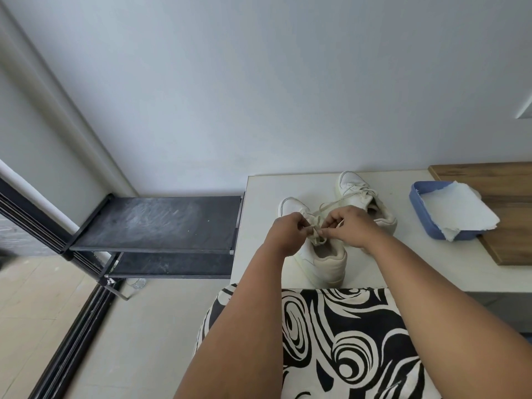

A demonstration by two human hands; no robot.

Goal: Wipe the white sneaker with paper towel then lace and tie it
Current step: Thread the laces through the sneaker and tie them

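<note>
On the white tabletop (264, 197) the near sneaker (319, 254) stood beside its mate. Our left hand (288, 228) and right hand (345, 223) each had a pinching grip on its lace (316, 236); soft and limp, best held near the knot.

Two sneakers stand on the table (264, 185): the near sneaker (322, 260) left and in front, the far sneaker (352, 182) behind, right. Farther right a tray (417, 203) holds a paper towel (457, 208). A shelf rack (155, 223) stands left of the table.
</note>
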